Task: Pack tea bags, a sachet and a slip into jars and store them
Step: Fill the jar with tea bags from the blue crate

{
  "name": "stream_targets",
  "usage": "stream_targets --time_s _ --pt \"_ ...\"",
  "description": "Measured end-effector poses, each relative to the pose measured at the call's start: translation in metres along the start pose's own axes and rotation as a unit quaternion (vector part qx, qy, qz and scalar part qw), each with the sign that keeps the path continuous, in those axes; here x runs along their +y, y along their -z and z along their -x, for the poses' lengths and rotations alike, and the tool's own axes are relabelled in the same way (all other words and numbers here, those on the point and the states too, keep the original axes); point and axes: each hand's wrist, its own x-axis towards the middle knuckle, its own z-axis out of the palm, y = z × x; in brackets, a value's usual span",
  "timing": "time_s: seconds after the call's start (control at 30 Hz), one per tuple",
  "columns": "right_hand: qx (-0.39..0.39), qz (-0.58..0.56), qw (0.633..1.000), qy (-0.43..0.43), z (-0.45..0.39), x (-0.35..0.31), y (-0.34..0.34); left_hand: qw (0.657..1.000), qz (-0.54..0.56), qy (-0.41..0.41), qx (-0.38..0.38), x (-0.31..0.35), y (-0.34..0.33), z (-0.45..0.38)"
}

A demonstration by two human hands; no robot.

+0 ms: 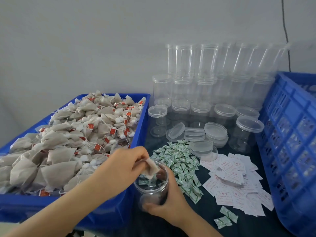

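My left hand (127,164) pinches a beige tea bag (151,169) over the mouth of an open clear jar (151,187). My right hand (169,200) grips that jar around its side, just right of the blue bin (109,212). The bin is heaped with tea bags (71,139) that carry red tags. A pile of green-and-white sachets (181,161) lies right of the jar. White slips with red print (236,182) are spread further right on the dark table.
Stacked clear jars (205,86) with lids fill the back by the wall. Loose lids (201,134) lie in front of them. A blue lattice crate (294,137) stands along the right edge. Two stray sachets (225,217) lie near the front.
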Motion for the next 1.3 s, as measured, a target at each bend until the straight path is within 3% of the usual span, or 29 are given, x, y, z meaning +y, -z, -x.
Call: stream_targets --time_s 0.17,0.33,0.6,0.77,1.17,1.3 --pt "0.002 0.0 1.0 0.005 0.0 -0.001 0.001 0.99 -0.127 -0.027 -0.063 0.007 -0.012 0.0" --pt "0.005 0.0 1.0 0.005 -0.002 0.002 -0.001 0.936 -0.305 -0.07 -0.163 0.022 -0.017 -0.016" --pt "0.001 0.003 1.0 -0.008 -0.003 0.004 0.0 0.866 -0.298 -0.059 -0.397 0.029 -0.033 -0.049" --pt "0.009 0.008 1.0 0.001 -0.001 0.003 0.0 0.824 -0.312 -0.042 -0.47 0.029 -0.053 -0.06" --pt "0.013 0.017 1.0 -0.01 -0.001 0.003 -0.001 0.839 -0.203 -0.077 -0.499 0.028 -0.036 -0.063" --pt "0.007 0.005 1.0 0.015 0.0 0.002 -0.001 0.87 -0.149 -0.063 -0.466 0.028 -0.011 -0.064"
